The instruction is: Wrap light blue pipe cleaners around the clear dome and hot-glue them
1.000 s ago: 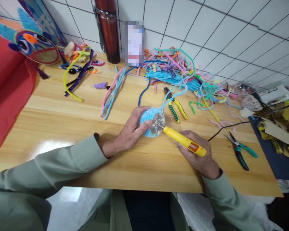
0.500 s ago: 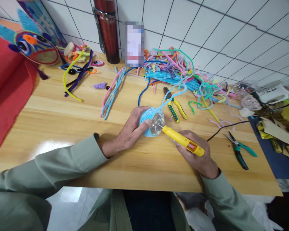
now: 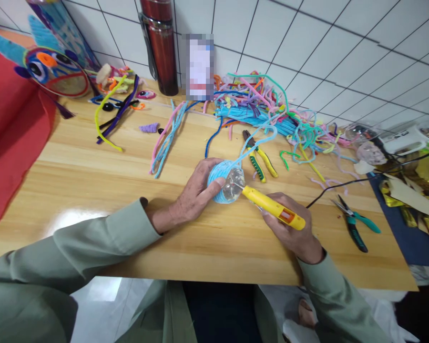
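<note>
My left hand (image 3: 199,189) holds a round piece wound with light blue pipe cleaner (image 3: 219,174), thumb on its near side. Its clear, lumpy end (image 3: 233,185) faces right. A loop of light blue pipe cleaner (image 3: 259,141) runs from it up toward the back. In my right hand (image 3: 296,228) is a yellow glue gun (image 3: 271,206), its tip at the clear end; whether they touch I cannot tell. The gun's handle is mostly hidden by my fingers.
Yellow-green pliers (image 3: 260,159) lie behind the glue gun, teal pliers (image 3: 353,221) at the right. Pipe cleaners (image 3: 253,114) pile along the wall beside a phone (image 3: 200,66) and a red thermos (image 3: 160,47). A fish-like craft (image 3: 55,71) stands at the back left.
The glue gun and my right hand have shifted very slightly to the right. My left hand keeps its hold on the wound piece.
</note>
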A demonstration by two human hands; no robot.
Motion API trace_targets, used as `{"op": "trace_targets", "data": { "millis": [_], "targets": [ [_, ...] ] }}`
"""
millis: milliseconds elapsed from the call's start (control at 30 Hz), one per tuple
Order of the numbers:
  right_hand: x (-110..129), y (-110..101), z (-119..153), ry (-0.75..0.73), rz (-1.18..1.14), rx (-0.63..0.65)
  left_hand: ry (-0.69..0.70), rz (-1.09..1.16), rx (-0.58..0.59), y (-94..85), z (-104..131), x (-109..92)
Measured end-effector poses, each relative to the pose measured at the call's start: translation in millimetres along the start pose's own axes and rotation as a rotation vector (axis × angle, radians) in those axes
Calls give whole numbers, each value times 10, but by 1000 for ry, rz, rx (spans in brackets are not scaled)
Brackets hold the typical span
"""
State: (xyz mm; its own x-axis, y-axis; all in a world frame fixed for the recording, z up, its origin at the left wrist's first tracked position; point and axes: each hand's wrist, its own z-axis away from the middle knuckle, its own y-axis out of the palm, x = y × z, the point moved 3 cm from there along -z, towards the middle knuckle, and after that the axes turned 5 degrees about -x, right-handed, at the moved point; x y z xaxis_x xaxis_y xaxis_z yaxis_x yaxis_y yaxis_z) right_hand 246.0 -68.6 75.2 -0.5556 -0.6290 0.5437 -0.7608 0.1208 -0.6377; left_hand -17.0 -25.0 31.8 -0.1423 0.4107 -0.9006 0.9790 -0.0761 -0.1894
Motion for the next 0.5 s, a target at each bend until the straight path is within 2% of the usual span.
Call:
{"op": "trace_targets", "data": {
  "millis": [267,500],
  "targets": [
    [7,-17,1,-5,1,44,-5,8,-8,-10,3,-6],
    [28,-8,-10,-19,15,34,6,-6,7,-11,-1,-55]
  ]
}}
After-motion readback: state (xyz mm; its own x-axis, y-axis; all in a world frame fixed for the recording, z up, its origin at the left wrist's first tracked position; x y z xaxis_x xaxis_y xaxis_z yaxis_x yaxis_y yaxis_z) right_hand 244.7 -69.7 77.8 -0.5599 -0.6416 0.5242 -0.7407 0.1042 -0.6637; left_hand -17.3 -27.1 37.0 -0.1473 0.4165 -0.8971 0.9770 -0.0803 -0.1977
